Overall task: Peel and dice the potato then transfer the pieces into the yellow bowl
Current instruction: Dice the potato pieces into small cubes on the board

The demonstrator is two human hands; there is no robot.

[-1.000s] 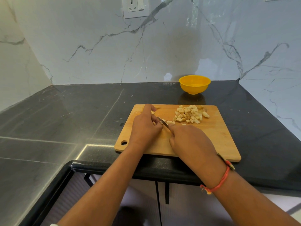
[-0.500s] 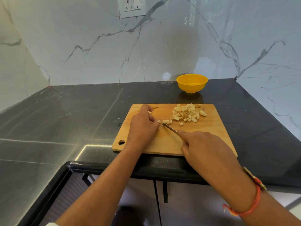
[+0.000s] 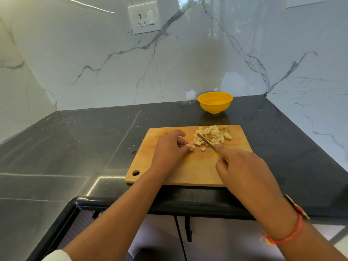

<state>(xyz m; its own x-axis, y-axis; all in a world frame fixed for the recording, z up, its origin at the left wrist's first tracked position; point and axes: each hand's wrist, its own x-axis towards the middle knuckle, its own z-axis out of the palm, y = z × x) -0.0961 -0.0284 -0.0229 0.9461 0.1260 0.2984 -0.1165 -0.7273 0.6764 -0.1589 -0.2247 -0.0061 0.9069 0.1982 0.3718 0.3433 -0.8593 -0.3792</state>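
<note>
– Pale yellow potato dice [image 3: 211,135], heaped on the far right part of the wooden cutting board [image 3: 188,170]. Entered?

– Entered. A few loose pieces [image 3: 189,146] lie just left of the heap, with single cubes scattered between. What of the left hand [image 3: 169,147]?

– It rests on the board with the fingers curled under. The fingertips hold those loose pieces down against the wood. The thumb is out of my sight behind the knuckles.

– And the right hand [image 3: 244,172]?

– Wrapped round the handle of the knife [image 3: 206,141], with the forefinger laid straight along the top toward the blade. A sliver of yellow handle shows under the fingers. The blade points away and to the left, and its tip is at the near edge of the heap. Whether the edge touches the board, I cannot tell.

– The bowl?

– The yellow bowl [image 3: 215,102] stands upright on the black countertop [image 3: 84,147], beyond the board's far edge. It is near the board but not touching it, roughly in line with the heap.

– Surroundings?

– Veined white marble wall [image 3: 188,63] behind, carrying a socket plate [image 3: 144,17] high up. The board's hanging hole is at its near left corner. There is a red thread band [image 3: 290,236] on the right wrist.
</note>
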